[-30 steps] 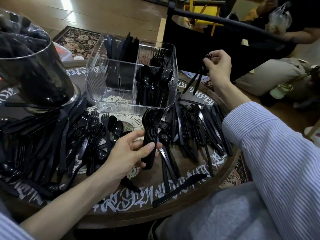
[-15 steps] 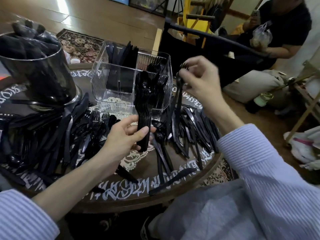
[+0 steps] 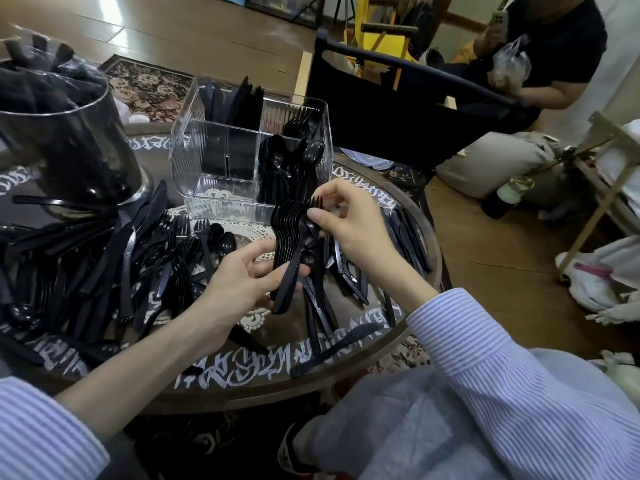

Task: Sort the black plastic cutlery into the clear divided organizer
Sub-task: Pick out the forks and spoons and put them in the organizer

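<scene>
While the left hand (image 3: 239, 282) grips a nested stack of forks (image 3: 289, 251) by the handles, fingers and thumb curled round it, the right hand (image 3: 341, 220) pinches the tine end of the same stack, thumb and forefinger closed on it. Stack is held off the table, just in front of the clear organizer (image 3: 221, 161). Organizer sits toward the far edge of the round table (image 3: 412, 209): knives in a back compartment, forks and spoons in the right ones, front-left one bare. Loose black cutlery (image 3: 104, 258) is heaped over the table's left side, more at the right edge. Dark glass vase (image 3: 65, 133) at far left.
</scene>
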